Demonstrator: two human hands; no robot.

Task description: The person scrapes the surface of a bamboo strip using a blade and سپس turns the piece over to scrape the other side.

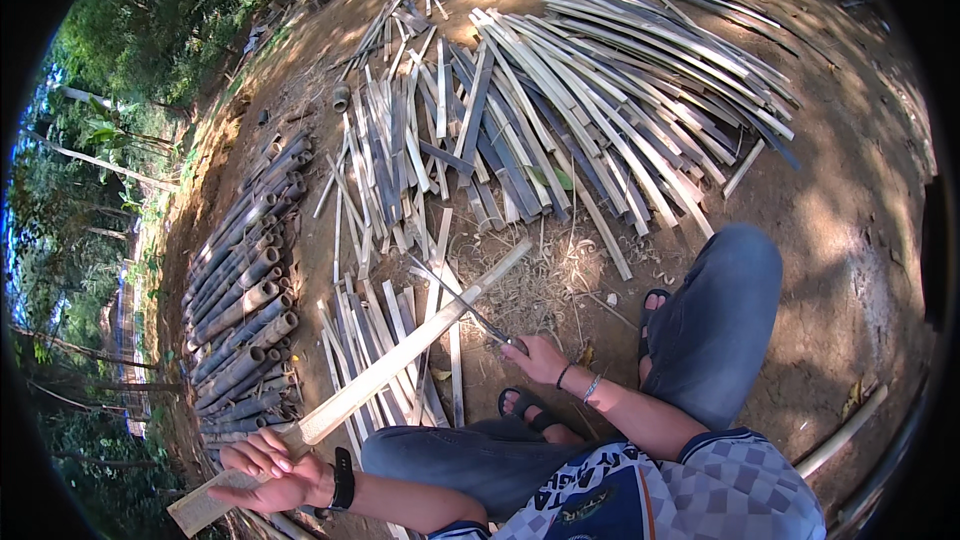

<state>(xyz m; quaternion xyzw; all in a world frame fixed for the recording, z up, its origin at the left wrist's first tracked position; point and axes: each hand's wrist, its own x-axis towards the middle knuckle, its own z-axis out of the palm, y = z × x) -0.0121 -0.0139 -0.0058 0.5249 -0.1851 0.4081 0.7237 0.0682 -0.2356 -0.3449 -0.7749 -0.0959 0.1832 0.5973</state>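
Observation:
A long, pale split bamboo strip (395, 360) runs slantwise from the lower left up toward the middle. My left hand (268, 473) grips it near its lower end, fingers curled and palm partly turned up. In my right hand (536, 358) is the dark handle of a long knife (484, 323), fingers closed around it. The narrow blade points up and left and crosses the strip near its far end. Whether its edge bites into the bamboo, I cannot tell.
Many split bamboo strips (600, 110) lie fanned over the dirt ahead, with a smaller bundle (370, 340) nearer. Whole bamboo poles (240, 310) are stacked at left. Curly shavings (530, 285) litter the ground before my sandalled feet. A pole (845, 430) lies at right.

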